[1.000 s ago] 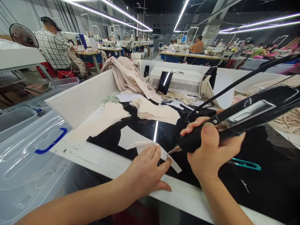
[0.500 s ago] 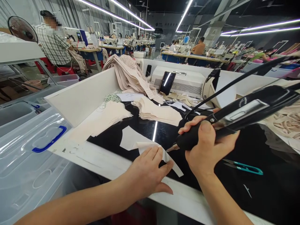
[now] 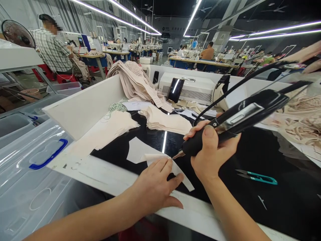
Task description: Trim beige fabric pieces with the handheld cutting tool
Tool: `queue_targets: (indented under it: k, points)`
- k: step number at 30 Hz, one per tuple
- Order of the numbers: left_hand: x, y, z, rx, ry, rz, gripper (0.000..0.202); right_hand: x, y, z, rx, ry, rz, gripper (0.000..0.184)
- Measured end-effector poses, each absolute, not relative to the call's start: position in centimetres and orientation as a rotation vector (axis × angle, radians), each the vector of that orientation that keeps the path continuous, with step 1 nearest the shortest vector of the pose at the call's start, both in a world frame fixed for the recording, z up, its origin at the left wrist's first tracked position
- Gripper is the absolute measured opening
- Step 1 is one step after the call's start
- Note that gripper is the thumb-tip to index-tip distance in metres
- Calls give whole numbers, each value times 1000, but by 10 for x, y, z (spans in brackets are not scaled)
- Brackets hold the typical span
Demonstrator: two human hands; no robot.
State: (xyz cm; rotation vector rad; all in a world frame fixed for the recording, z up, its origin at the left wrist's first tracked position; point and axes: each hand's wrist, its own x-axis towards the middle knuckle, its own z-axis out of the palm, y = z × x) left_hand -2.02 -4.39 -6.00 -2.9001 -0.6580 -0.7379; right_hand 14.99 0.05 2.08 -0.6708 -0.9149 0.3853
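Observation:
My right hand (image 3: pixel 209 150) is wrapped round the thick grip of a black corded hand tool (image 3: pixel 238 117) with a silver plate on its side. Its narrow metal tip (image 3: pixel 178 154) points left and meets the folded edge of a pale fabric piece (image 3: pixel 140 150), by my left fingertips. My left hand (image 3: pixel 160 182) holds the folded part down on the black tabletop (image 3: pixel 120 144), fingers close together and thumb apart below. Under my fingers the fold is partly hidden. Teal thread snips (image 3: pixel 258 176) lie right of my right wrist.
Stacked cut fabric pieces (image 3: pixel 168 120) lie behind my hands, with another pile (image 3: pixel 112 129) to the left. A phone (image 3: pixel 176 89) leans against a white vented box (image 3: pixel 195 87). Another person's hand (image 3: pixel 311 57) is at upper right. A clear bin (image 3: pixel 22 187) stands left.
The tool and my right hand have moved left, bringing the tip to the fabric fold beside my left fingertips. Another person's hand now shows at upper right. The view has shifted slightly.

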Motion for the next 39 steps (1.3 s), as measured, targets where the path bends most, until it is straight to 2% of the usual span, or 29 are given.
queue_targets:
  k: [8, 19, 25, 27, 32, 34, 39]
  points:
    - [-22, -42, -58, -2907, -642, -739, 87, 150, -1, 18, -684, -933, 366, 37]
    - [-23, -40, -56, -2911, -615, -766, 87, 154, -7, 18, -675, -897, 380, 48]
    - [-25, -40, -52, -2953, -624, -713, 85, 152, -7, 16, -674, -950, 341, 33]
    - [-27, -40, -45, -2996, -657, -698, 79, 154, -6, 15, -665, -965, 342, 32]
    - [-39, -27, -26, -3120, -845, -655, 40, 162, 2, 13, -674, -964, 339, 34]
    - [-46, -19, -25, -3126, -889, -586, 33, 166, 5, 12, -687, -964, 338, 33]
    - [-54, -11, -29, -3098, -908, -292, 51, 177, 4, 16, -719, -942, 343, 32]
